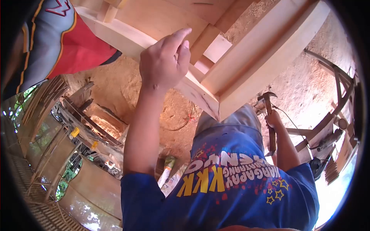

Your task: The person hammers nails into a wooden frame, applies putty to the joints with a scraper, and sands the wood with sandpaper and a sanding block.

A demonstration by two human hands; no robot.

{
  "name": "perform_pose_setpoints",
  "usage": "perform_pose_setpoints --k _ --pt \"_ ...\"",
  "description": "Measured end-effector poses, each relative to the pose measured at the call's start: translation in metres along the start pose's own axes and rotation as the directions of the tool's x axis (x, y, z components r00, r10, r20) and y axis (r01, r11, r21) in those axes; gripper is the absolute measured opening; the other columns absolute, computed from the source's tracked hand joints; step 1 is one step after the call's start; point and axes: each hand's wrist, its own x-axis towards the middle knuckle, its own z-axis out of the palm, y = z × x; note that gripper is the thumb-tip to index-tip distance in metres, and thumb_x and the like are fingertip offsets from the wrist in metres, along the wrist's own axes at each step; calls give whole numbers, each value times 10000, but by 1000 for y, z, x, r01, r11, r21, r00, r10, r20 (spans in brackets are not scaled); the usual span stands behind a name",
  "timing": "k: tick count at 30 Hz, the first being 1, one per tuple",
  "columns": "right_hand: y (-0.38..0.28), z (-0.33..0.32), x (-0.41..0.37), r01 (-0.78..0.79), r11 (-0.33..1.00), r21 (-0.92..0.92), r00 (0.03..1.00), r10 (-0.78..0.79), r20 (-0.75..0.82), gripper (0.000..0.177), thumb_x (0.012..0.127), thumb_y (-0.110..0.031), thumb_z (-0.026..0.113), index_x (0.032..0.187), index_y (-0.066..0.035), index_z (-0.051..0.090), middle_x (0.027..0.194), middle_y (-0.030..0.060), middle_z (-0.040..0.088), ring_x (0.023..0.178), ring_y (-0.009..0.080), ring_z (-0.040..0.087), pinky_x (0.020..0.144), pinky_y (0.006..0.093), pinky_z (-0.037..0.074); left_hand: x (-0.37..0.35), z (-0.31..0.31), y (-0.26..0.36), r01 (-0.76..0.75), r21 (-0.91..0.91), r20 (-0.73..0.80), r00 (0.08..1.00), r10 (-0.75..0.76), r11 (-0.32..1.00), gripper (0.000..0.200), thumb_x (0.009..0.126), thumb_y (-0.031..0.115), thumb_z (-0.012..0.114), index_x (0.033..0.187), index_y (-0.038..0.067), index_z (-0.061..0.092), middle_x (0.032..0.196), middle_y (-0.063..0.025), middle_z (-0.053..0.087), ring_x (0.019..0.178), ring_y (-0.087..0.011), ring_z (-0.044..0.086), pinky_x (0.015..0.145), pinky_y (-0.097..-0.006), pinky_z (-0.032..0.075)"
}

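Note:
My left hand (163,61) is at the wooden frame's left beam (127,36), its back toward the camera. Index finger and thumb stretch out to the right with a gap between them; the other fingers are mostly hidden. My right hand (273,119), low on the right beside my leg, is wrapped round the handle of a claw hammer (266,96), whose metal head points up. Between the hands, the frame's pale corner points toward my lap. A wide grooved beam (269,57) runs from that corner to the upper right.
Another person's red and grey clothing (83,50) is close by at the upper left. Wood scraps (92,119) lie on the dusty ground at the left. At the right are a dark cable, a power tool (328,141) and wooden pieces.

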Motion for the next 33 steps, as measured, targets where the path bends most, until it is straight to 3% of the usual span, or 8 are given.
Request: perform_pose_setpoints --k 8,12,16,17,20,24,29,33 --pt "-58 -14 -32 41 996 -80 993 -50 -103 400 865 -108 674 1180 108 558 876 225 695 621 292 719 516 406 582 0 -1 -3 -9 -29 -30 1000 8 1000 265 944 153 637 1187 116 735 917 -137 772 783 -325 752 677 -435 609" --pt "-32 -15 -10 187 951 -246 932 -251 -260 395 860 -179 732 1129 75 593 911 243 714 685 306 748 604 428 594 -1 -5 0 -22 -33 -40 999 20 999 296 974 177 628 1241 108 735 1011 -161 767 739 -308 720 697 -420 575" --pt "-64 -18 -91 276 948 157 878 -182 -443 299 824 -208 721 979 7 585 819 181 675 659 296 734 632 426 592 -1 -13 8 -5 0 -18 1000 5 1000 264 969 185 607 1199 108 712 1005 -160 756 865 -362 740 754 -480 604" --pt "-27 -16 -50 384 923 39 782 -302 -545 232 820 -165 686 929 7 573 803 169 660 616 264 707 544 404 570 -1 -14 10 11 0 -4 1000 -11 1000 259 970 186 606 1193 107 712 1008 -152 755 872 -362 739 767 -480 603" --pt "-41 -42 -71 375 912 165 809 -235 -538 230 810 -168 678 918 8 577 779 181 647 595 277 691 523 416 552 5 -14 14 83 37 61 995 -85 996 250 971 189 606 1180 105 714 1034 -132 749 908 -361 732 811 -479 598" --pt "-46 -100 -28 386 923 11 796 -327 -509 152 812 -105 660 862 -14 548 661 98 601 488 217 644 458 368 531 42 8 17 157 110 51 985 -163 981 236 974 189 610 1167 120 726 1113 -120 722 989 -356 715 868 -472 589" --pt "-77 -175 2 381 924 29 857 -341 -387 156 798 -112 666 865 13 600 670 133 623 520 234 649 481 385 523 98 60 24 219 286 41 970 -240 933 173 962 184 630 1092 144 737 1164 -91 687 1064 -350 686 881 -476 570" --pt "-124 -254 -1 430 894 123 852 -357 -384 110 829 -75 660 864 -20 571 638 72 584 475 163 590 438 316 494 112 77 23 94 523 103 980 -172 847 156 947 196 643 1064 103 687 1049 -115 661 1062 -322 675 883 -495 558"
